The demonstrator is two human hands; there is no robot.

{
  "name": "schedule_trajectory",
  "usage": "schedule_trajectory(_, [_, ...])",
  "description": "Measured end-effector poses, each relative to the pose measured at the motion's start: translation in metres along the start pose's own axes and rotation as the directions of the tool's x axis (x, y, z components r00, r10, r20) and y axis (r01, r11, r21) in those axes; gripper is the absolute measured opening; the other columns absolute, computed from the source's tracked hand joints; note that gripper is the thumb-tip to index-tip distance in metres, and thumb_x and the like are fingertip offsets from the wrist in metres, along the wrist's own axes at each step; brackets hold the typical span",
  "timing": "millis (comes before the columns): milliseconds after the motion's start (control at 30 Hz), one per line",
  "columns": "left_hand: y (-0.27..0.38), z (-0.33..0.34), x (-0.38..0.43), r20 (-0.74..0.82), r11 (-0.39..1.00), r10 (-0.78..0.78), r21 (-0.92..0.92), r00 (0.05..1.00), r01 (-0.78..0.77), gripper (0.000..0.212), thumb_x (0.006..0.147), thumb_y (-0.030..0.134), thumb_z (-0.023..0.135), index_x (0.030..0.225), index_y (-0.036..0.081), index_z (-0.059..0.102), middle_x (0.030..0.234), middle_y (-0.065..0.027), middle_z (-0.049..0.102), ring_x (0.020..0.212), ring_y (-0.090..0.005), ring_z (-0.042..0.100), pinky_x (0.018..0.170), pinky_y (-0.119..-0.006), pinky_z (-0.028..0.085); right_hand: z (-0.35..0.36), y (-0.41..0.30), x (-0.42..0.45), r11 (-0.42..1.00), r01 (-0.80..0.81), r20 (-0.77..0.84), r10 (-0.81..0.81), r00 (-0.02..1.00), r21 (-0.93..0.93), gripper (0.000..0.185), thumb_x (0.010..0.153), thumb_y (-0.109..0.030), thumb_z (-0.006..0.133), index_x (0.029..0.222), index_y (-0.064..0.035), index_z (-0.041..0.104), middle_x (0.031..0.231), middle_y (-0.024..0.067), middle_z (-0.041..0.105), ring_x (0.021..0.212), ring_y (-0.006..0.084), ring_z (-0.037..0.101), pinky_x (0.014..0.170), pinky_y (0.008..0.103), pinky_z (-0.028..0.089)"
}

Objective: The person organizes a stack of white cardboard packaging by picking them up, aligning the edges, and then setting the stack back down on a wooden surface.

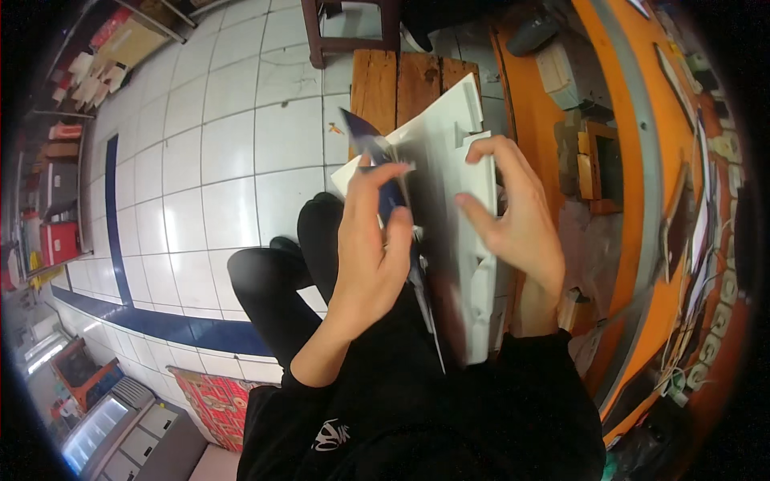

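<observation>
My left hand (376,240) is at the middle of the view, its thumb and fingers closed around a dark blue sheet or cover (391,195) with a pointed upper end. To its right, my right hand (511,210) curls its fingers over the edge of a white folded card or board piece (475,240); the thumb is held apart, over its blurred, shiny grey face. More white board sticks out beyond both hands, over a wooden plank bench (421,84). The dark piece and the white piece lie against each other, and motion blurs where they meet.
A dark plastic stool (352,45) stands past the bench. On the right runs an orange counter (607,180) with boxes in its open compartment and cables along it. White floor tiles (228,150) spread to the left, with loaded shelves behind. A red patterned mat (210,403) lies at lower left.
</observation>
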State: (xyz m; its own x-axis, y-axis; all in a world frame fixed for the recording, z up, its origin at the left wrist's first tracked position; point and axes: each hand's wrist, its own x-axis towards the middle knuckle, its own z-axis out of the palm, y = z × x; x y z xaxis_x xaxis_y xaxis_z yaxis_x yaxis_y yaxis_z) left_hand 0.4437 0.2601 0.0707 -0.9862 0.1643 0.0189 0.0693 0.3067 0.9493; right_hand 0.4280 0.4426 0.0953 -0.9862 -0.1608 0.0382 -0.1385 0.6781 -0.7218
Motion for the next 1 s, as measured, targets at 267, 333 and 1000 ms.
schedule_trajectory(267, [0.003,-0.089,-0.037,-0.331,0.972,-0.018,-0.228,0.944,-0.061,0.058,0.064,-0.003,0.044,0.120,0.009,0.042,0.112,-0.0081,0.043,0.096,-0.0162,0.047,0.078,-0.028,0.043,-0.047,0.062,-0.031,0.855,-0.062,-0.033,0.092,0.995,0.515,0.067,0.068,0.001,0.062,0.128,-0.0103,0.034,0.109,0.0153,0.057,0.105,0.0212,0.054,0.090,0.0305,0.037])
schedule_trajectory(333, [0.006,-0.164,-0.076,-0.525,0.998,0.017,-0.036,0.851,-0.042,0.053,0.067,0.006,0.048,0.120,0.005,0.045,0.121,-0.0125,0.043,0.105,-0.0209,0.047,0.085,-0.030,0.042,-0.045,0.070,-0.038,0.741,-0.035,-0.003,0.050,0.999,0.671,0.080,0.069,0.002,0.060,0.136,-0.0141,0.020,0.109,0.0198,0.057,0.105,0.0213,0.053,0.092,0.0314,0.036])
schedule_trajectory(1000, [-0.041,-0.225,-0.175,-0.694,0.951,-0.031,-0.243,0.720,-0.193,0.072,0.066,0.013,0.051,0.133,-0.005,0.030,0.132,-0.0156,0.034,0.117,-0.0242,0.040,0.097,-0.030,0.032,0.113,0.049,-0.062,0.276,-0.493,0.545,-0.155,0.824,0.825,0.069,0.086,-0.056,0.040,0.136,-0.0099,0.028,0.134,0.0085,0.039,0.116,0.0246,0.045,0.094,0.0377,0.037])
